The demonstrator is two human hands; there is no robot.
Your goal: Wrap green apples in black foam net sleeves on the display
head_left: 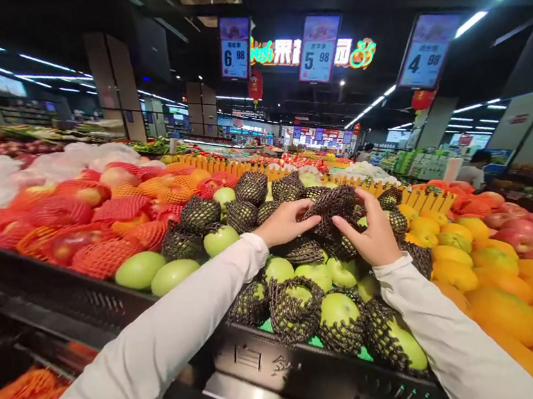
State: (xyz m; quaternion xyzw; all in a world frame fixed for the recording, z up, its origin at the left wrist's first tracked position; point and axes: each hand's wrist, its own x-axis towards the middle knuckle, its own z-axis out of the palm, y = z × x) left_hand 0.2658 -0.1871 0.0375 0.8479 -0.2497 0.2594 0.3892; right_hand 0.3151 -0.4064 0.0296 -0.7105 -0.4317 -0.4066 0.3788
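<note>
My left hand (289, 222) and my right hand (373, 233) are on either side of a black foam fruit net (333, 209), above a heap of green apples. The left thumb and fingers pinch the net's near side. On the other side, my right thumb and fingertips grip it. I cannot tell whether fruit is inside this net. Below lie bare green apples (315, 276) and others in black nets, such as one netted apple (340, 320) at the front. More netted fruit (200, 214) lies to the left of my hands.
Red and orange netted apples (97, 210) fill the left side, with two smooth green fruits (140, 270) at their edge. Orange-yellow fruit (507, 306) and red apples (527, 229) lie to the right. A black display rim (262, 362) runs along the front. Price signs (320, 47) hang overhead.
</note>
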